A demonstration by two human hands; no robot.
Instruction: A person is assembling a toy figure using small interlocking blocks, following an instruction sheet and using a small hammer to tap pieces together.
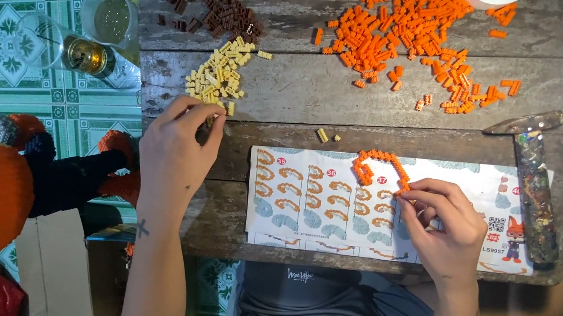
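Weathered wooden table (377,105); printed instruction sheet (306,191) lies at its near edge with a curved orange brick strip (377,166), hook-shaped and one brick wide, resting on its far side. Right hand (437,224) pinches the strip's right end between fingertips. Left hand (176,147), at the table's left, pinches at the near end of the pale yellow brick pile (218,77); whether it grasps a brick cannot be told.

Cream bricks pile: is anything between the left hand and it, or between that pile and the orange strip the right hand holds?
Nothing visible blocks either. The left hand already pinches at the cream bricks pile. Between it and the orange strip, held by the right hand, lie only bare planks and two stray cream bricks.
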